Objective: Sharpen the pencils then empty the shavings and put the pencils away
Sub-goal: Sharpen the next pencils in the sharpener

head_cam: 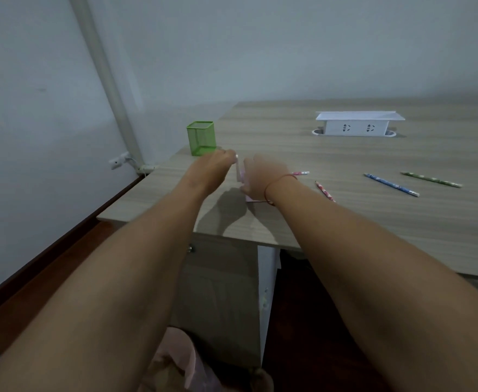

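Head view: pink sharpener (pixel 242 176) on the desk (pixel 345 222) between both hands, right hand (pixel 263 176) clasping its body, left hand (pixel 213 168) curled round its crank (pixel 236 157); red pencil (pixel 324 190), blue pencil (pixel 390 184) and green pencil (pixel 431 179) lying loose to the right; green mesh holder (pixel 201 138) just beyond the left hand.

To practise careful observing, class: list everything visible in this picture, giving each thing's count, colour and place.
desk: 1, grey woodgrain, centre-right.
pencil holder: 1, green mesh, desk's left edge.
sharpener: 1, pale pink, between the hands.
pink pencil: 1, pink, beside right wrist.
red-patterned pencil: 1, red-pink, right of forearm.
blue pencil: 1, blue, desk right.
green pencil: 1, green, farthest right.
socket box: 1, white, desk rear.
left hand: 1, pinches sharpener's crank.
right hand: 1, holds sharpener; red string on wrist.
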The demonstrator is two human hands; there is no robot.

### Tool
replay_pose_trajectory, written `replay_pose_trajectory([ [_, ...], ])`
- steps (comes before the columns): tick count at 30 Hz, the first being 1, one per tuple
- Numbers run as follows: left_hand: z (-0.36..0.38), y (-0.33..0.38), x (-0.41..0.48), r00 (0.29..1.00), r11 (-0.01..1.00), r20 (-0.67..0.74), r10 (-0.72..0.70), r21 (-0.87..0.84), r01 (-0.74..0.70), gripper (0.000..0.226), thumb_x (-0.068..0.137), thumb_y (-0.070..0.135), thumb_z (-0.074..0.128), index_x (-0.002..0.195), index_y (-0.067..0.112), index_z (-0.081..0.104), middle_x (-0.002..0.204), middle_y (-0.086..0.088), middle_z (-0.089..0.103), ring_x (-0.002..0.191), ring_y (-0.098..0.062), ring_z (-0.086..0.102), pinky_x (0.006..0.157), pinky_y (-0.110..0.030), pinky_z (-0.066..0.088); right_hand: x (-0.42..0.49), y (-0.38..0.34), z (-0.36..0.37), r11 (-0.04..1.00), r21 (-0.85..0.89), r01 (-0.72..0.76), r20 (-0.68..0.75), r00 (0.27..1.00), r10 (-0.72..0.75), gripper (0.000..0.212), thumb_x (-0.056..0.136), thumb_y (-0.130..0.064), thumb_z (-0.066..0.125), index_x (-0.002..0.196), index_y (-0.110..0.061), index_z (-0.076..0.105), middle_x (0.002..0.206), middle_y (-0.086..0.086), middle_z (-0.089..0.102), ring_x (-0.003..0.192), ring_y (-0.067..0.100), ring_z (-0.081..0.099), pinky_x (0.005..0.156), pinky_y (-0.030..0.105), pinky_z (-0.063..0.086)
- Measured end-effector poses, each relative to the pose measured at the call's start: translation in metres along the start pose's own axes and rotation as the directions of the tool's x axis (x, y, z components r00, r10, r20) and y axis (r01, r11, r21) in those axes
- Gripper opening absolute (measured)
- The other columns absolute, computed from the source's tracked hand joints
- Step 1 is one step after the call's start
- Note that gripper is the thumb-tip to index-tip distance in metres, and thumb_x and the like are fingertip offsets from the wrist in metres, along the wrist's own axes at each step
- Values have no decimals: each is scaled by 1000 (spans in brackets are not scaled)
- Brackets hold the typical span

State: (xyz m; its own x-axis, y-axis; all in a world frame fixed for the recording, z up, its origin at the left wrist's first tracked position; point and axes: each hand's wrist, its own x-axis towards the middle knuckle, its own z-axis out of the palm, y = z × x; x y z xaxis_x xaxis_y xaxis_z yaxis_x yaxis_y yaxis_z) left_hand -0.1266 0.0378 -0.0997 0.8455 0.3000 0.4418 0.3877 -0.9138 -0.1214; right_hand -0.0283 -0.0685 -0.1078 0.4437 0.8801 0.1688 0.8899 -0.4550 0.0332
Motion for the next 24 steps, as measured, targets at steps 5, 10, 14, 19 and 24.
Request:
replay_pose_trajectory([
  [5,-2,12,-24,998,1000,-54,-15,-20,14,22,94,1,44,112,2,56,109,-20,64,99,-37,61,74,-40,45,2,-1,3,1000,5,0,7,1000,0,63,91,-45,53,141,-14,33,143,8,38,129,32,46,99,52,45],
  [10,15,24,-50,998,994,-7,-56,-95,55,21,96,7,44,113,2,55,106,-19,65,94,-36,62,71,-37,43,6,-1,4,1000,17,-10,10,1000,10,61,90,-44,54,139,-13,35,142,10,38,126,35,48,101,49,44],
  [14,22,24,-54,996,992,41,-73,-101,77,23,99,13,43,114,3,57,106,-19,65,93,-35,62,71,-37,44,8,0,7,999,36,16,-4,1000,-15,58,90,-42,51,137,-11,38,140,13,39,126,35,47,102,46,43],
  [19,25,27,-51,985,994,145,-89,-50,97,23,96,9,45,114,5,58,110,-17,64,99,-32,63,80,-37,48,6,1,8,998,14,58,-51,997,-57,54,91,-41,46,134,-8,40,136,14,43,120,35,51,94,44,46],
  [24,39,25,-42,968,994,234,-87,-50,101,21,97,14,46,108,6,62,107,-14,65,95,-27,63,76,-30,45,5,3,9,995,-35,94,-96,991,-97,53,92,-44,44,132,-9,41,134,13,45,115,34,54,88,43,47],
])
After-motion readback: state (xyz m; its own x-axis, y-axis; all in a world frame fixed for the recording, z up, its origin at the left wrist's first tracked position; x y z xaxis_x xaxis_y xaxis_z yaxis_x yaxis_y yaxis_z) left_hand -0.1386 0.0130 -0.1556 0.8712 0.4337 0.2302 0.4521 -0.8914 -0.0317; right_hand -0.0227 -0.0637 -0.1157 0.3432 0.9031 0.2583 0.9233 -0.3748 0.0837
